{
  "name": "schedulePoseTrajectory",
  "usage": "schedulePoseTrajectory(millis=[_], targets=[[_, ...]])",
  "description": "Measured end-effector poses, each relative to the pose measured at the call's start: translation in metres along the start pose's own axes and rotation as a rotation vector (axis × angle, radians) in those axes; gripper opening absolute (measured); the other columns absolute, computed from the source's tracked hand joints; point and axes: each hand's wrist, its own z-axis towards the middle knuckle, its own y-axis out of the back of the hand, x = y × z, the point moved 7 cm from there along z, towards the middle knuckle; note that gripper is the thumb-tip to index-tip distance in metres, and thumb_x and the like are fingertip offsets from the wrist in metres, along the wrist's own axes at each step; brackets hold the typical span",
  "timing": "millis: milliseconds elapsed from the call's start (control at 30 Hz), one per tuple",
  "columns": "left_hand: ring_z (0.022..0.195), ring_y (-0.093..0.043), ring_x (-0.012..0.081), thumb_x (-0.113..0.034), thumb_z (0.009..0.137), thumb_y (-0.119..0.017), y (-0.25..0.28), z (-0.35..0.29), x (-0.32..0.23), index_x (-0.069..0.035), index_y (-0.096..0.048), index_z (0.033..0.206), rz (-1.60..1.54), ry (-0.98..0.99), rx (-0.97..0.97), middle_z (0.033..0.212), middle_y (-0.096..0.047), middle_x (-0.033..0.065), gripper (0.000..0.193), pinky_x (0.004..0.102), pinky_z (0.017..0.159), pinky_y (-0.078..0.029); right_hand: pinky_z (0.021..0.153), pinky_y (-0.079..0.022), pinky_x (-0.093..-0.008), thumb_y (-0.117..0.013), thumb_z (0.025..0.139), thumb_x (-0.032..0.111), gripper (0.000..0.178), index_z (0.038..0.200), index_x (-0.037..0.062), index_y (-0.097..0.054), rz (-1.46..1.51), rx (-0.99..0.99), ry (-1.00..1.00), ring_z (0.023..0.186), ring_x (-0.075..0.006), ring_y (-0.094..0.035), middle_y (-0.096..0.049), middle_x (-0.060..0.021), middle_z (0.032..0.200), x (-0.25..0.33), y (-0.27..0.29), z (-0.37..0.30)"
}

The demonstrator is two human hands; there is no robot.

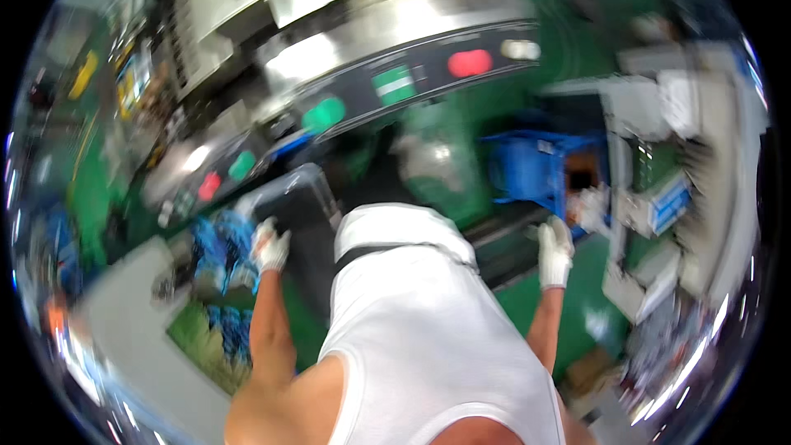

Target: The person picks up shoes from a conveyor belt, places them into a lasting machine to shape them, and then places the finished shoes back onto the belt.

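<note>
My left hand (270, 247), in a white work glove, hangs with thumb and fingers apart and nothing visible in it. Beside it lie several shiny blue pieces (224, 249), their kind blurred. Just past its thumb is a dark, grey-rimmed bin or tray (309, 198). My right hand (555, 254), gloved in white too, is held out to the other side with its fingers loosely extended. It appears to hold nothing. Close ahead of it stands a blue plastic crate (527, 169), and whitish material (590, 208) lies by that crate.
Ahead runs a machine with a dark control panel (354, 99) bearing large green and red buttons. A grey metal frame (618, 198) with a blue-faced box (669, 202) stands on the right. At the left is a light grey surface (136, 313). The floor (585, 313) is green.
</note>
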Motion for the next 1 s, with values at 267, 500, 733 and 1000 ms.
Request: schedulePoseTrajectory(millis=[267,500,733,1000], targets=[[0.109,-0.062,0.0344,-0.026,0.096,-0.069,-0.008,0.006,-0.103,0.004,-0.061,0.125,-0.207,0.061,0.056,0.115,-0.065,0.0194,0.043,0.0428,0.097,-0.049,0.107,-0.049,-0.0385,-0.07,0.097,0.023,0.05,0.139,-0.0034,-0.06,0.149,-0.503,0.06,0.124,-0.0272,-0.065,-0.065,-0.019,0.138,0.062,0.119,0.079],[0.117,-0.061,0.0391,-0.027,0.095,-0.067,-0.026,-0.019,-0.239,-0.002,-0.062,0.128,-0.202,-0.039,0.122,0.126,-0.063,0.0221,0.042,0.0466,0.104,-0.048,0.105,-0.05,-0.0406,-0.06,0.099,0.014,0.041,0.136,-0.0031,-0.062,0.019,-1.224,0.124,0.12,-0.0316,-0.066,-0.067,-0.0211,0.133,-0.028,0.379,0.197],[0.123,-0.061,0.0386,-0.035,0.093,-0.069,-0.094,-0.114,-0.323,0.002,-0.065,0.126,-0.093,0.024,0.301,0.133,-0.065,0.024,0.05,0.0438,0.103,-0.047,0.076,-0.059,-0.0464,-0.051,0.101,0.019,0.03,0.102,0.0082,-0.078,-1.458,-0.78,-0.245,0.093,-0.0317,-0.075,-0.077,-0.0159,0.105,-0.245,0.596,0.414],[0.121,-0.062,0.0372,-0.034,0.095,-0.064,-0.045,-0.161,-0.395,-0.005,-0.066,0.124,-0.078,0.081,0.023,0.126,-0.065,0.0212,0.041,0.0454,0.105,-0.048,0.079,-0.058,-0.0451,-0.057,0.099,0.024,0.028,0.107,0.0054,-0.076,-0.678,-0.569,-0.008,0.094,-0.0312,-0.073,-0.076,-0.0163,0.109,-0.243,0.482,0.475]])
